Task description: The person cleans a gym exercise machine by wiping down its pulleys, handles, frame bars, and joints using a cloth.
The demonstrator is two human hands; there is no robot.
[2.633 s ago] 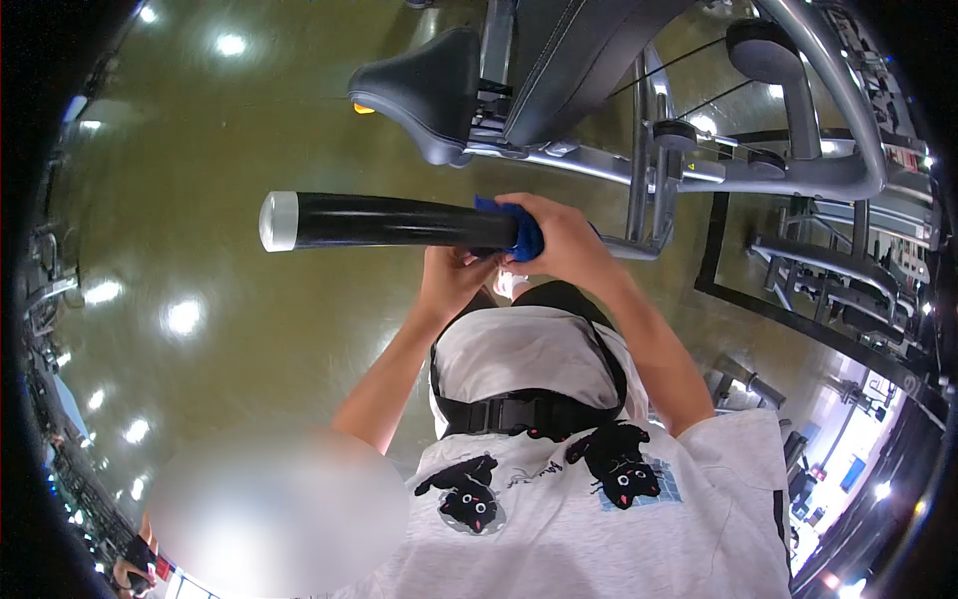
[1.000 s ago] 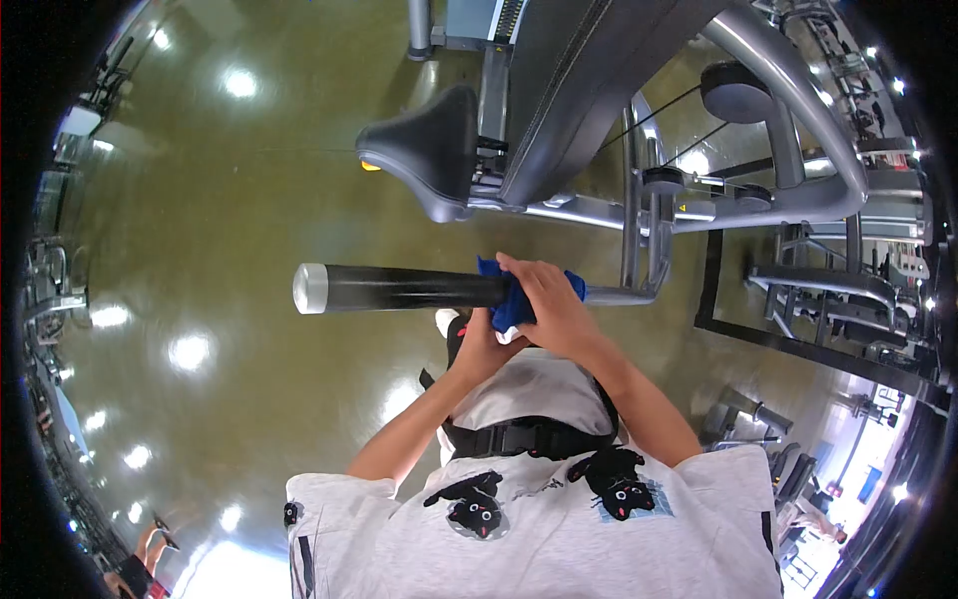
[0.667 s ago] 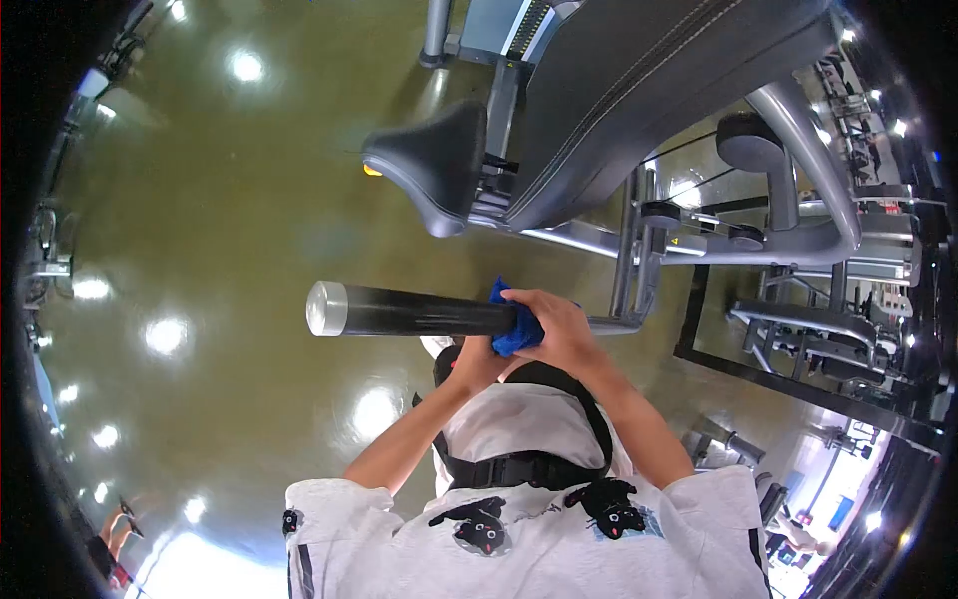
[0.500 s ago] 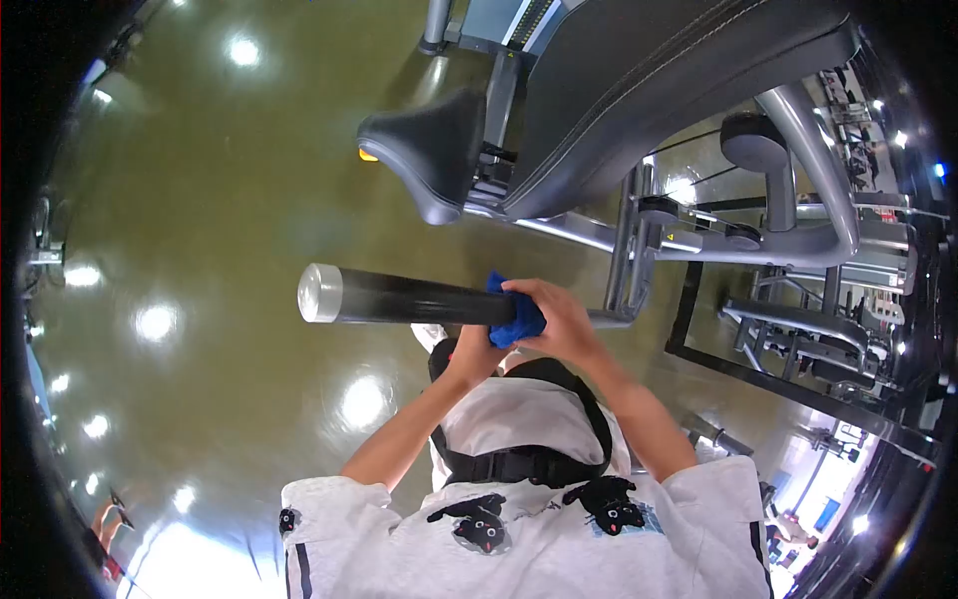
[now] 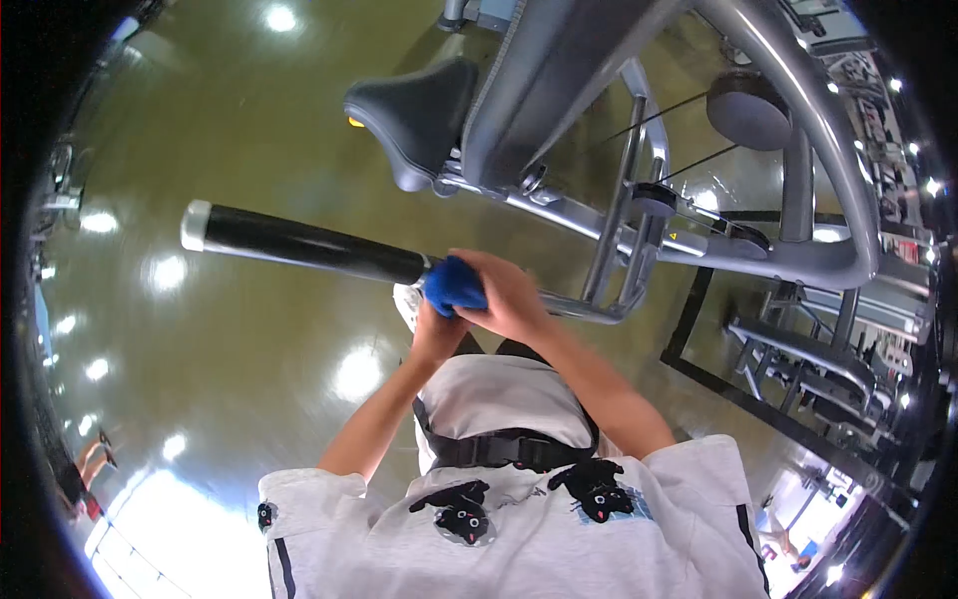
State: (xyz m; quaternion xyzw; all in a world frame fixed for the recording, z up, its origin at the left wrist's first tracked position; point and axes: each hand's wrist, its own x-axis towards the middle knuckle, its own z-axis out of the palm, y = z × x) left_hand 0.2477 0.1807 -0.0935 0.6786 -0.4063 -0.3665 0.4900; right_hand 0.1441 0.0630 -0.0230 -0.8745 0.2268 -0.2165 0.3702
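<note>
A blue cloth (image 5: 455,286) is wrapped around the bar of a machine, just past the lower end of its black grip (image 5: 314,240), which has a silver end cap (image 5: 196,226). Over the cloth's right side, my right hand (image 5: 507,297) is closed and presses it to the bar. My left hand (image 5: 437,331) is closed on the cloth from below, its fingers partly hidden behind the cloth and bar. The two hands touch or nearly touch each other.
Beyond the bar stand a black seat (image 5: 419,110), a long backrest (image 5: 559,80) and a thick grey frame (image 5: 823,150) with pulleys and cables. Another machine (image 5: 808,349) is at the right. A person's legs (image 5: 95,467) show at the lower left.
Both hands and the cloth have moved left in view, and the bar now slants more. The cloth sits beyond the grip's end instead of over it. The camera view has shifted too.
</note>
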